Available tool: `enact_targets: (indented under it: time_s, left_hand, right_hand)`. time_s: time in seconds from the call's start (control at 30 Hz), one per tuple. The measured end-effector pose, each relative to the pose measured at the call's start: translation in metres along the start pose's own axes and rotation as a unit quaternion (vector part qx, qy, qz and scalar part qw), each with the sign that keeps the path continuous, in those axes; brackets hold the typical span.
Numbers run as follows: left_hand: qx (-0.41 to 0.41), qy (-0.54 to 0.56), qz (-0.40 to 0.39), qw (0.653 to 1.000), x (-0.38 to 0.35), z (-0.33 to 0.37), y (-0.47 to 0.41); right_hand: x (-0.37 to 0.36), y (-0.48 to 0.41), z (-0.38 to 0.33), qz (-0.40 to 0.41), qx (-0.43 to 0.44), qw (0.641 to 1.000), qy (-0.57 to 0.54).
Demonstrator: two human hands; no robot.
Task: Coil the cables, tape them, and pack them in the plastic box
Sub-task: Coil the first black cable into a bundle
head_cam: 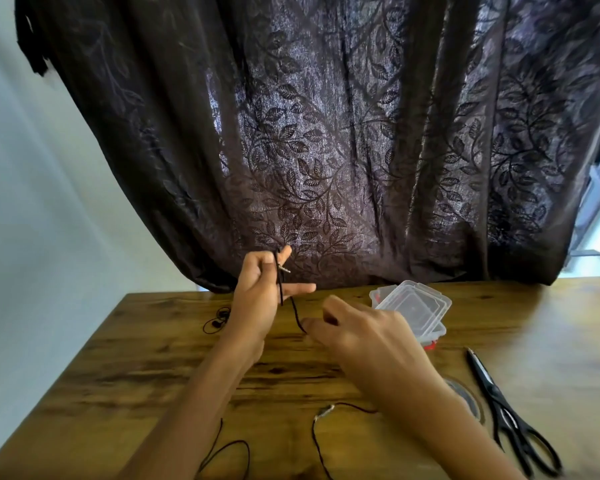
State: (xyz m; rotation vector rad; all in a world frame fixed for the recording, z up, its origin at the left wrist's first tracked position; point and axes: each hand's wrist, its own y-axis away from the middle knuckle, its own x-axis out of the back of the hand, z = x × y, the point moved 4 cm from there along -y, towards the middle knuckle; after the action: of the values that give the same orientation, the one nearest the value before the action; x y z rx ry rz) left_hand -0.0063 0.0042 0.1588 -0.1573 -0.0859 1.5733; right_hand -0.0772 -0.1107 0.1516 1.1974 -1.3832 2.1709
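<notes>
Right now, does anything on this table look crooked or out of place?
Only the clear lid stands out: it lies skewed on the plastic box, not clipped shut. The black cable trailing over the table is simply being wound on the left hand. Nothing looks spilled or broken.

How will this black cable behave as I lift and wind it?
Probably floppy: the cable sags in a curve between the left hand and the right hand. Likely light, since a thumb pinch alone seems to hold it up. Being thin, it may slip, so coils could loosen unless pinned.
</notes>
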Motion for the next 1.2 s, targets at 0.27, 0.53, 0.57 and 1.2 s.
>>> enact_targets:
  time_s: [0.27, 0.53, 0.57, 1.2]
  left_hand:
    - [-0.002, -0.069, -0.054, 0.996, -0.01, -0.006, 0.015]
    - [0.016, 0.038, -0.177, 0.983, -0.023, 0.004, 0.031]
    - [0.02, 0.053, -0.174, 0.983, -0.022, 0.005, 0.03]
    - [0.024, 0.16, -0.087, 0.983, -0.007, 0.011, 0.012]
  right_hand:
    - [0.028, -0.036, 0.026, 0.064, 0.003, 0.977, -0.205]
    - [0.018, -0.059, 0.061, 0.032, -0.108, 0.905, -0.41]
    - [0.016, -0.059, 0.064, 0.035, -0.115, 0.9, -0.419]
    - [-0.028, -0.006, 0.062, 0.082, -0.27, 0.783, -0.554]
